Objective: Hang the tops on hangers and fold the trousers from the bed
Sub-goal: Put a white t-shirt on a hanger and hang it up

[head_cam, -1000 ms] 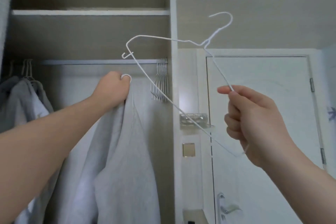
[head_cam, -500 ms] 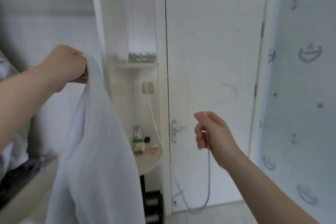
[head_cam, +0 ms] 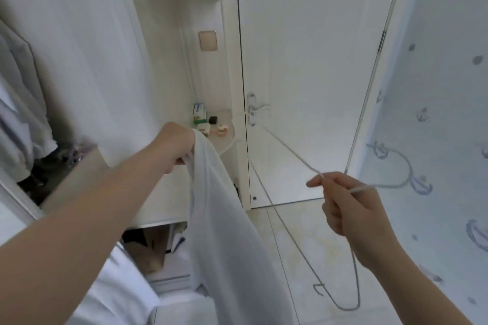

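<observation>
Both hands have dropped: the left hand [head_cam: 175, 146] has its fingers clutching the white fabric top [head_cam: 224, 219]; the right hand [head_cam: 348, 206] has its fingers pinching the thin white wire hanger [head_cam: 361, 189] at its neck.

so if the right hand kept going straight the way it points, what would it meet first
Probably the closed white door, near its handle: the right hand, pinching the wire hanger, points forward and left toward it. The white top hangs left of that line, though depth is unclear.

Soft cloth top [head_cam: 224, 219], wire hanger [head_cam: 290, 240]
</observation>
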`<state>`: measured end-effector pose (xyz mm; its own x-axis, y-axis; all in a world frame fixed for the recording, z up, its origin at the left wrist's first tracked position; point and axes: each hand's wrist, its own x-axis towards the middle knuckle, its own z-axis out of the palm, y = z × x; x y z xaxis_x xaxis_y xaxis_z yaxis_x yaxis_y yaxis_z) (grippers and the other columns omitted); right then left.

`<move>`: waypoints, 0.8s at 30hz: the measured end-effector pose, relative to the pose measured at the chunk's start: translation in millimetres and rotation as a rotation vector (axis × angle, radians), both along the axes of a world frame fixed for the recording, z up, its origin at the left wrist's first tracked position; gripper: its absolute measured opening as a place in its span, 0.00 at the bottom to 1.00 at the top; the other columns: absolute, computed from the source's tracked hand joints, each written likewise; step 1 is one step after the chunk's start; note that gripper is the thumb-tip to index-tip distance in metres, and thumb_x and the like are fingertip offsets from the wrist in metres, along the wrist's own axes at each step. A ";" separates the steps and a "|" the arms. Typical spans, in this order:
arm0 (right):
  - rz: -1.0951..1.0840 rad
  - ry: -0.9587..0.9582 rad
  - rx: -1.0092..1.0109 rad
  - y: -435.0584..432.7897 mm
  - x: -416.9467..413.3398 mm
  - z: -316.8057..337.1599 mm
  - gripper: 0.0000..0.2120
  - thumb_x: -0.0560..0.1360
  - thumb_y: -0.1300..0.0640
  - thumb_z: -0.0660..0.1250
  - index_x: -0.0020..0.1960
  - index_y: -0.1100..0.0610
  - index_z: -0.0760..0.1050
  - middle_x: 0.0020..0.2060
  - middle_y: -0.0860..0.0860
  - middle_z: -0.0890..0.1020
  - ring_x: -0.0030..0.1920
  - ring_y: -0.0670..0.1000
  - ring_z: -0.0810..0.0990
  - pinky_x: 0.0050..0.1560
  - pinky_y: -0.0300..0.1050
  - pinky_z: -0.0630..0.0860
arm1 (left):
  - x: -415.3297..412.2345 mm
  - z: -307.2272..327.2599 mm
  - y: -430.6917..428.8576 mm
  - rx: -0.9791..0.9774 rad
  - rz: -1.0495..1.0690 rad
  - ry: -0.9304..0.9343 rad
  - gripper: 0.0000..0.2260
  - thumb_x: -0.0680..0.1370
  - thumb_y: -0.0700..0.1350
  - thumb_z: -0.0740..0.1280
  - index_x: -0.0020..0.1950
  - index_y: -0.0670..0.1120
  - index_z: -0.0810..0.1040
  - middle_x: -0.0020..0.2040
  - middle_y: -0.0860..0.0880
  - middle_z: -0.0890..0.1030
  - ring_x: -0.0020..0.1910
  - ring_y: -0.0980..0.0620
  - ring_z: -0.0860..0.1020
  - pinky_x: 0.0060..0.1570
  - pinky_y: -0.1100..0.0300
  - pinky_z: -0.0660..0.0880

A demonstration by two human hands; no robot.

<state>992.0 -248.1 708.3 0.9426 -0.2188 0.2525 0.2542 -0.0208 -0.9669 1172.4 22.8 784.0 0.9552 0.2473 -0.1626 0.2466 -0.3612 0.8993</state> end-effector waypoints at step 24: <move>-0.115 0.222 -0.444 0.2 -45.7 -62.9 0.14 0.81 0.58 0.62 0.39 0.49 0.78 0.20 0.45 0.62 0.21 0.44 0.58 0.23 0.35 0.58 | -29.1 -49.7 -30.5 0.889 -0.427 -0.203 0.15 0.76 0.37 0.59 0.29 0.45 0.67 0.29 0.47 0.69 0.31 0.47 0.69 0.29 0.58 0.61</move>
